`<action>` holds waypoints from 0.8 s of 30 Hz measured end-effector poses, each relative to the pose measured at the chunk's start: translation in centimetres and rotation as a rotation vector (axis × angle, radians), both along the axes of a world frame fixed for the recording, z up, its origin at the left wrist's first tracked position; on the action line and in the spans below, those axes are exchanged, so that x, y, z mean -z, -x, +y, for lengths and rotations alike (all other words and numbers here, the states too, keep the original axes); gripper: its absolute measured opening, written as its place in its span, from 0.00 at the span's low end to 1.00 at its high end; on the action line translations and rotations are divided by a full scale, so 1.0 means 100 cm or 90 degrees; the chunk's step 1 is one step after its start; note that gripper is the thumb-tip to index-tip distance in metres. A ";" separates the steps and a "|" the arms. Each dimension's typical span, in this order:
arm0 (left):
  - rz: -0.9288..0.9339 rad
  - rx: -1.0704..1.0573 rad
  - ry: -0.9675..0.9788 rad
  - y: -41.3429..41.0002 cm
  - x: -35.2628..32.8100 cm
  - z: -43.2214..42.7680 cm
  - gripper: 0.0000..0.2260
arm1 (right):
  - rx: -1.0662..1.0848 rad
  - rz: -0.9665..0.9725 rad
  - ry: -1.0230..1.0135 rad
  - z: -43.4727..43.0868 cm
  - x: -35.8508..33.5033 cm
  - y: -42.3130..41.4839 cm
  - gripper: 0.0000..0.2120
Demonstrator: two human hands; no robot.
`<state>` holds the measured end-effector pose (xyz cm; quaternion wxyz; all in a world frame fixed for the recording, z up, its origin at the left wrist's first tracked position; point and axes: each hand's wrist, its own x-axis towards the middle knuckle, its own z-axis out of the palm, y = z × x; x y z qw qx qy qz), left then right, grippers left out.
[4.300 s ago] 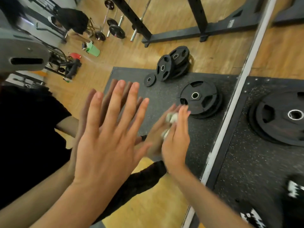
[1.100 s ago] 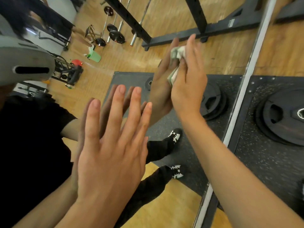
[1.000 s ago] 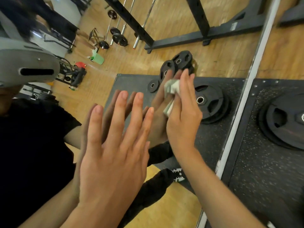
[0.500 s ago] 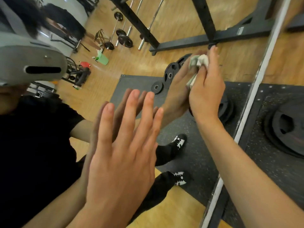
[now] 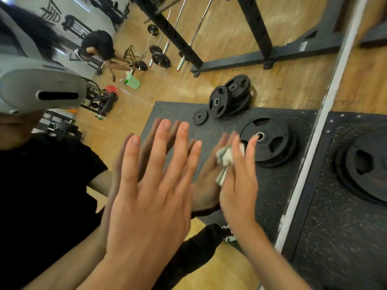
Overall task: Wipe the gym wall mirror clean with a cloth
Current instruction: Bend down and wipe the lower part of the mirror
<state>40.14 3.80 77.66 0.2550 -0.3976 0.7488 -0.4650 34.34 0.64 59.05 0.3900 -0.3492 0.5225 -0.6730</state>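
Cloth (image 5: 224,159): largely covered by the right hand (image 5: 238,189), only a crumpled edge showing. Right fingers (image 5: 250,155) blurred. Left hand (image 5: 150,206): palm hidden (flat against the mirror (image 5: 272,91)). Both forearms cut off by the bottom edge; weight plate (image 5: 365,164) cut off by the right edge.

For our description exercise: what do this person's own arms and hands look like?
The left hand and right hand wear no gloves or rings that show. Left forearm and right forearm are uncovered. The mirror reflects a black short sleeve.
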 end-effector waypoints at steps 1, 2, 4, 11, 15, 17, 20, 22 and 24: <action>0.002 -0.001 0.000 0.000 0.000 -0.001 0.31 | 0.023 0.001 -0.002 -0.029 -0.006 0.016 0.30; -0.004 -0.001 0.003 0.000 0.000 -0.001 0.31 | 0.039 -0.004 -0.014 -0.058 -0.013 0.032 0.28; -0.027 0.003 0.009 0.002 0.000 -0.001 0.31 | 0.060 -0.013 -0.039 -0.098 -0.021 0.056 0.25; -0.018 0.002 0.010 0.004 0.002 0.002 0.31 | 0.021 -0.071 -0.034 0.009 -0.008 -0.005 0.29; -0.011 -0.010 0.005 0.005 0.002 0.002 0.31 | -0.024 -0.061 -0.082 0.092 -0.002 -0.052 0.29; -0.015 -0.006 0.011 0.003 0.003 0.003 0.30 | 0.001 -0.081 -0.113 0.057 0.001 -0.040 0.26; -0.035 -0.006 0.019 0.002 0.001 0.001 0.31 | 0.090 -0.135 -0.180 -0.039 -0.003 0.009 0.26; -0.028 -0.002 0.015 0.000 0.000 0.000 0.31 | 0.101 -0.173 -0.204 -0.085 -0.003 0.038 0.26; -0.024 0.001 0.015 0.000 0.001 0.001 0.31 | 0.098 -0.173 -0.197 -0.096 0.001 0.045 0.25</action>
